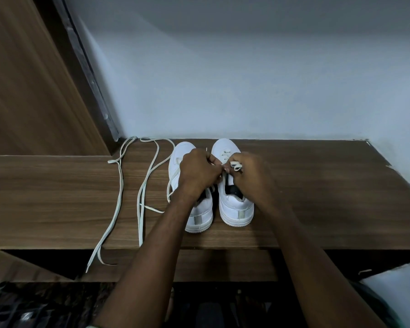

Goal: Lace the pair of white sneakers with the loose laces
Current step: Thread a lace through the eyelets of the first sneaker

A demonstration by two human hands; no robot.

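Two white sneakers stand side by side on the wooden shelf [317,190], heels toward me. The right sneaker [234,207] has a lace crossing its front eyelets. My left hand [198,171] and my right hand [249,171] meet above its tongue, both pinching the lace [235,166] at the fingertips. The left sneaker [200,214] is partly hidden under my left forearm. A long loose lace [118,197] lies on the shelf to the left, its end hanging over the front edge.
A pale wall rises right behind the shoes. A wooden panel [29,79] stands at the left. Bare shelf surface stretches to the right of the sneakers. Dark floor lies below the shelf's front edge [57,248].
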